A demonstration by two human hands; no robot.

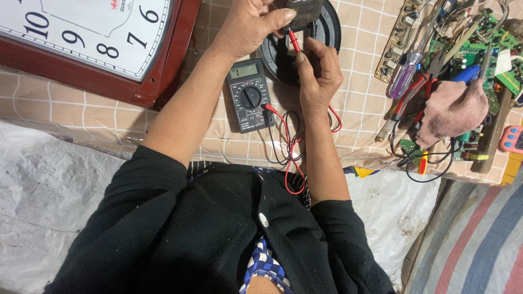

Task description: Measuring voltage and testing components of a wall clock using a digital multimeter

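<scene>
My left hand (248,24) is at the top of the view, its thumb pressed against a small grey block (305,7) held over a black round part (330,27). Just below it, my right hand (318,73) pinches a red test probe (294,41) whose tip points up at the grey block. A thin black probe (314,28) seems to touch the block too; which hand steadies it is unclear. A black multimeter (249,96) with a grey screen and a round dial lies between my forearms. Its red and black leads (289,147) loop towards my body.
A large wall clock (81,38) with a dark red frame lies at the upper left on the checked cloth (81,117). At the right lie circuit boards (504,60), screwdrivers (404,76), a pink rag (452,109), a wooden handle (493,136) and a small pink device (513,139).
</scene>
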